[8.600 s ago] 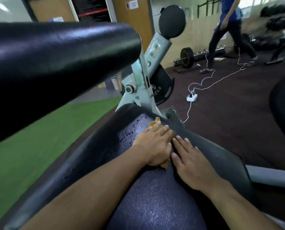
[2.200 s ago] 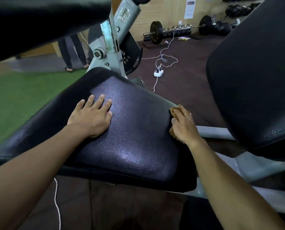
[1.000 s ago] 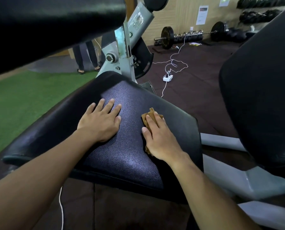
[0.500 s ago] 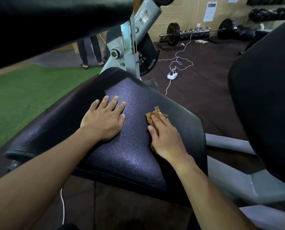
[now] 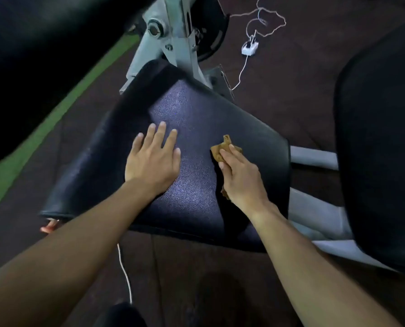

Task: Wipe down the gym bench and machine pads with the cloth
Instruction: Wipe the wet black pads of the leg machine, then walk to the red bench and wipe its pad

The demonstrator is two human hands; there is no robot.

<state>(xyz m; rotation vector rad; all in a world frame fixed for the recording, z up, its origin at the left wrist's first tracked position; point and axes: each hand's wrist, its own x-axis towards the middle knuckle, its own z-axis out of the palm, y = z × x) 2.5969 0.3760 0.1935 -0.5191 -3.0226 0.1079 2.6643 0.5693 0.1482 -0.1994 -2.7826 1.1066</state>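
Note:
A black padded seat (image 5: 196, 109) of a gym machine fills the middle of the view, its surface shiny. My left hand (image 5: 153, 160) lies flat on the seat's middle with the fingers spread. My right hand (image 5: 241, 178) presses a small brown cloth (image 5: 220, 149) against the right part of the seat, and most of the cloth is hidden under the palm. A black roller pad (image 5: 43, 55) hangs close overhead at the upper left. A second large black pad (image 5: 380, 138) stands at the right.
The machine's grey metal frame (image 5: 173, 36) rises behind the seat. A white power strip (image 5: 249, 47) with a looping white cable lies on the dark rubber floor beyond. Green turf (image 5: 5, 171) runs along the left. Grey frame bars (image 5: 314, 156) pass under the right pad.
The view has tipped downward, so the far wall and barbell are out of sight. My right hand with the cloth sits slightly nearer the seat's right side. My left hand stays flat.

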